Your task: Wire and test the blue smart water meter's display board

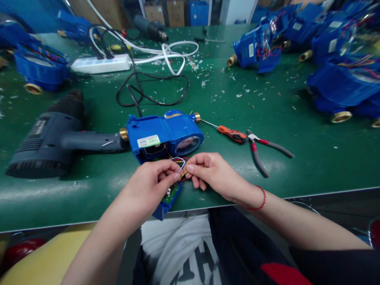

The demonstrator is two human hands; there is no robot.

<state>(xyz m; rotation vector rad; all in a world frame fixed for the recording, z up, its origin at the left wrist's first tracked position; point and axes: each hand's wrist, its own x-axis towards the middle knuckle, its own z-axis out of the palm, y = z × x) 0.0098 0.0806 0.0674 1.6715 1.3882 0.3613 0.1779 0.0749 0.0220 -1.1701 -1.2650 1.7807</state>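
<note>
A blue water meter (160,128) with brass end fittings and a round glass dial lies on the green bench, its lower compartment uncovered. Thin coloured wires (179,160), white, yellow and red among them, come out of it between my hands. My left hand (157,178) pinches some of these wires at its fingertips. Close beside it, my right hand (208,170) has thumb and forefinger closed on the wires too. Partly hidden under my left hand is a blue cover with a green circuit board (172,192), at the bench's front edge.
A heat gun (50,136) lies at the left, its handle against the meter. To the right are an orange screwdriver (233,133) and red-handled cutters (258,152). Behind are a white power strip (101,64), cables, and more blue meters (255,47); scraps litter the green bench (219,95).
</note>
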